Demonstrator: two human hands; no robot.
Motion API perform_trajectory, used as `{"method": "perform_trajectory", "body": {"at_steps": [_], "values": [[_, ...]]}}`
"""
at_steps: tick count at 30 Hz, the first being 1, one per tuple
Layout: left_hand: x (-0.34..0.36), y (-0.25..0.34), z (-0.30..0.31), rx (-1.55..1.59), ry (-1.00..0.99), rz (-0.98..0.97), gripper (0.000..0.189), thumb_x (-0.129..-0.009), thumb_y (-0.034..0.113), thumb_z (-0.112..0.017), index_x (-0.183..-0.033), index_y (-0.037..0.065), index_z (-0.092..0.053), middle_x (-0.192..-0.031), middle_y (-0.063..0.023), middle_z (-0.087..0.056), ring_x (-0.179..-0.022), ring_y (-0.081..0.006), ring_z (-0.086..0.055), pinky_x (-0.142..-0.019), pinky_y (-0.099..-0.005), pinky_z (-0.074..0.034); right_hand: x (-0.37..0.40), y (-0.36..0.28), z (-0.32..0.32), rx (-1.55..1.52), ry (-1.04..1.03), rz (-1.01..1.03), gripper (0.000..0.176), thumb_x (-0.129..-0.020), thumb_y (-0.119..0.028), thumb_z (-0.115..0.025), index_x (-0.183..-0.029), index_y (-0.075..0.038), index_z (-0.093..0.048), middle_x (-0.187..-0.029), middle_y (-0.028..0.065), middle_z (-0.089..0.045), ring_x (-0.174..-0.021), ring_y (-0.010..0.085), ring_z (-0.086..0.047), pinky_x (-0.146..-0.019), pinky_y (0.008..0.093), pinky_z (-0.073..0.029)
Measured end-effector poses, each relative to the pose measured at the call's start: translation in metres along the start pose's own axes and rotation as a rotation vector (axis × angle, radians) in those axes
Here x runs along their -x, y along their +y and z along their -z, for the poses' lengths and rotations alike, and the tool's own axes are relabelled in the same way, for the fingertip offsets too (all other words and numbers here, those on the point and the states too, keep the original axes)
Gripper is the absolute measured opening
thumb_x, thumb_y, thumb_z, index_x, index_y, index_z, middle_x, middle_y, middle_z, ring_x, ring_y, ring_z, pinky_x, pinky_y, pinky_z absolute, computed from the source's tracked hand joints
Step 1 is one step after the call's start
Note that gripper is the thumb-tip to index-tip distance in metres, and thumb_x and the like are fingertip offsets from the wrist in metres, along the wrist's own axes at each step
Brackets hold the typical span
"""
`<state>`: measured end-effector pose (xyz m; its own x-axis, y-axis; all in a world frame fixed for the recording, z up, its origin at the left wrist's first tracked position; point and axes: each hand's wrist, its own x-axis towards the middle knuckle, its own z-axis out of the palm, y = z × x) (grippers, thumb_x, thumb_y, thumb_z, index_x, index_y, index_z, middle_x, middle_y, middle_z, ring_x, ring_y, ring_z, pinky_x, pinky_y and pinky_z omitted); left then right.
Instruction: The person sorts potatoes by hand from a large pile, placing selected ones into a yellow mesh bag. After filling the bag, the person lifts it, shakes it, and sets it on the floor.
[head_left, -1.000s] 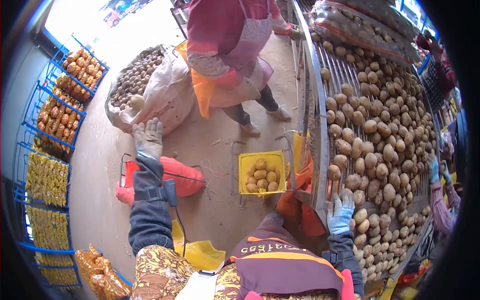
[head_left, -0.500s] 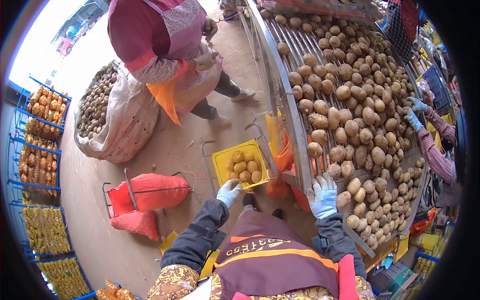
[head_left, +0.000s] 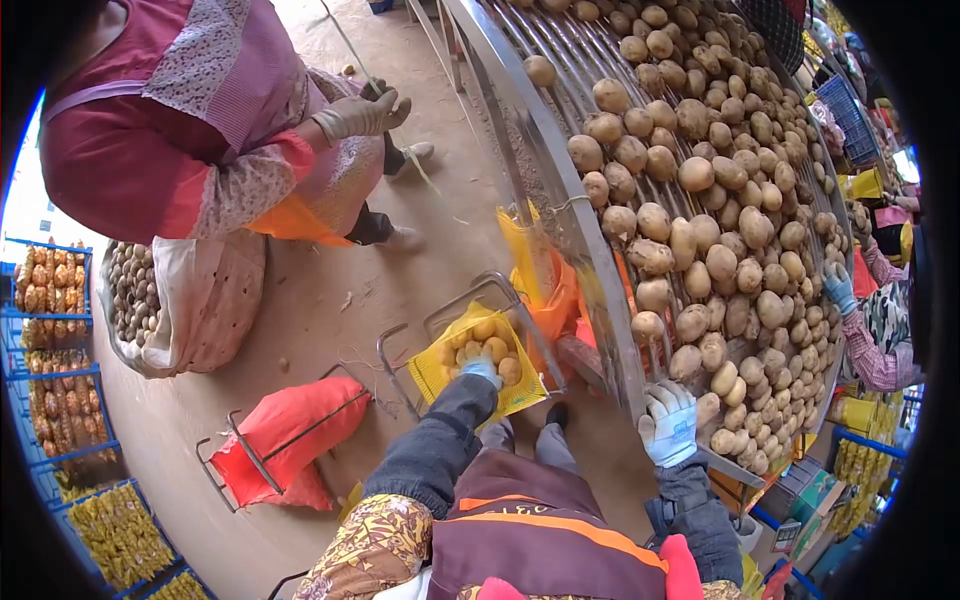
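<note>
Left hand (head_left: 481, 369) over potatoes (head_left: 510, 371) in yellow mesh bag (head_left: 434, 372), left of tabletop (head_left: 598, 245); cannot tell whether fingers grasp any. Right hand (head_left: 669, 424) loose, nothing visible gripped, at tabletop's near edge. Best: handle potatoes gently, keep bag mouth wide.

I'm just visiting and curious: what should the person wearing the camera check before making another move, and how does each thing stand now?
1. Yellow mesh bag open at the top: ok, potatoes show inside.
2. Left hand at the bag: ok, it reaches into the mouth.
3. Left hand's grip: cannot tell, its fingertips are hard to make out among the potatoes.
4. Right hand free: ok, gloved and empty at the edge of the slatted table.
5. Co-worker's nearest hand away from the bag: ok, well apart.
6. Floor free of litter: not ok, scraps lie about.
</note>
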<state>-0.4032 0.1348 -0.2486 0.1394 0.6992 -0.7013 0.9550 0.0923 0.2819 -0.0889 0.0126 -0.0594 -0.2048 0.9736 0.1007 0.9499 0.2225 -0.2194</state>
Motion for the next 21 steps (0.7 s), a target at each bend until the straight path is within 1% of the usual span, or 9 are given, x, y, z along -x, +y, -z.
{"method": "perform_trajectory", "body": {"at_steps": [2,5,8,9,10,13,17,20,21], "values": [[-0.017,-0.004,0.002,-0.244,0.307,-0.009,0.067,-0.076,0.034,-0.068,-0.135,0.013,-0.045,-0.129,-0.0190,-0.051,-0.120,-0.0419,-0.049,-0.106,-0.0458,-0.035,-0.003,0.000,0.001,-0.031,0.009,0.001,0.032,-0.088,-0.036,-0.051,-0.099,-0.006,-0.057,-0.109,0.0108,-0.057,-0.108,0.0327,-0.052,-0.091,0.0496,-0.040],[-0.054,-0.021,0.019,-0.045,-0.035,0.024,0.070,-0.073,0.024,-0.067,-0.137,0.015,-0.042,-0.142,-0.0212,-0.039,-0.131,-0.0415,-0.037,-0.109,-0.0462,-0.032,-0.009,0.000,0.004,-0.033,0.000,-0.018,0.031,-0.088,-0.036,-0.051,-0.098,-0.007,-0.057,-0.108,0.0100,-0.058,-0.104,0.0316,-0.054,-0.088,0.0480,-0.041],[-0.099,-0.067,-0.032,0.027,0.090,-0.087,0.067,-0.076,0.024,-0.062,-0.138,0.015,-0.039,-0.142,-0.0211,-0.040,-0.130,-0.0414,-0.040,-0.106,-0.0446,-0.035,-0.008,0.003,0.001,-0.040,-0.007,-0.041,0.030,-0.087,-0.036,-0.052,-0.097,-0.007,-0.057,-0.106,0.0098,-0.058,-0.102,0.0314,-0.055,-0.088,0.0472,-0.042],[-0.091,-0.058,-0.019,-0.285,0.108,-0.160,0.050,-0.082,0.024,-0.057,-0.130,0.010,-0.050,-0.125,-0.0212,-0.056,-0.111,-0.0360,-0.057,-0.090,-0.0428,-0.047,-0.008,0.004,0.000,-0.049,-0.012,-0.047,0.030,-0.086,-0.035,-0.052,-0.097,-0.007,-0.058,-0.106,0.0096,-0.059,-0.102,0.0312,-0.055,-0.087,0.0468,-0.042],[-0.090,-0.044,-0.003,-0.286,0.099,-0.170,0.050,-0.082,0.024,-0.057,-0.130,0.010,-0.050,-0.125,-0.0212,-0.056,-0.111,-0.0360,-0.057,-0.090,-0.0428,-0.047,-0.008,0.005,0.000,-0.059,-0.017,-0.052,0.030,-0.085,-0.035,-0.052,-0.097,-0.007,-0.058,-0.105,0.0094,-0.059,-0.102,0.0309,-0.055,-0.087,0.0464,-0.042],[-0.080,-0.008,0.027,1.067,-0.006,0.371,0.023,-0.087,0.022,-0.058,-0.094,0.003,-0.068,-0.080,-0.0130,-0.065,-0.066,-0.0233,-0.062,-0.055,-0.0375,-0.047,-0.010,0.005,0.003,-0.064,-0.024,-0.070,0.032,-0.087,-0.037,-0.052,-0.097,-0.007,-0.059,-0.104,0.0091,-0.059,-0.101,0.0305,-0.056,-0.086,0.0454,-0.042],[-0.086,-0.014,-0.003,1.540,0.111,0.306,0.021,-0.087,0.020,-0.058,-0.094,0.002,-0.067,-0.077,-0.0116,-0.064,-0.064,-0.0233,-0.061,-0.055,-0.0370,-0.047,-0.011,0.005,0.003,-0.074,-0.018,-0.072,0.035,-0.088,-0.039,-0.050,-0.097,-0.007,-0.060,-0.104,0.0092,-0.059,-0.100,0.0302,-0.056,-0.085,0.0451,-0.043],[-0.084,-0.054,-0.045,-0.255,0.300,-0.167,0.051,-0.076,0.027,-0.068,-0.122,0.007,-0.057,-0.128,-0.0210,-0.050,-0.118,-0.0355,-0.049,-0.097,-0.0447,-0.043,-0.008,0.004,0.002,-0.084,0.010,-0.071,0.036,-0.090,-0.042,-0.049,-0.094,-0.007,-0.061,-0.103,0.0094,-0.059,-0.098,0.0303,-0.056,-0.084,0.0446,-0.043],[-0.041,-0.002,0.020,-0.248,-0.115,0.037,0.062,-0.081,0.036,-0.063,-0.135,0.012,-0.047,-0.148,-0.0165,-0.032,-0.136,-0.0391,-0.031,-0.109,-0.0459,-0.032,-0.008,0.003,0.003,-0.095,0.009,-0.069,0.035,-0.090,-0.040,-0.049,-0.093,-0.007,-0.061,-0.103,0.0098,-0.060,-0.097,0.0308,-0.056,-0.085,0.0444,-0.043]]}}
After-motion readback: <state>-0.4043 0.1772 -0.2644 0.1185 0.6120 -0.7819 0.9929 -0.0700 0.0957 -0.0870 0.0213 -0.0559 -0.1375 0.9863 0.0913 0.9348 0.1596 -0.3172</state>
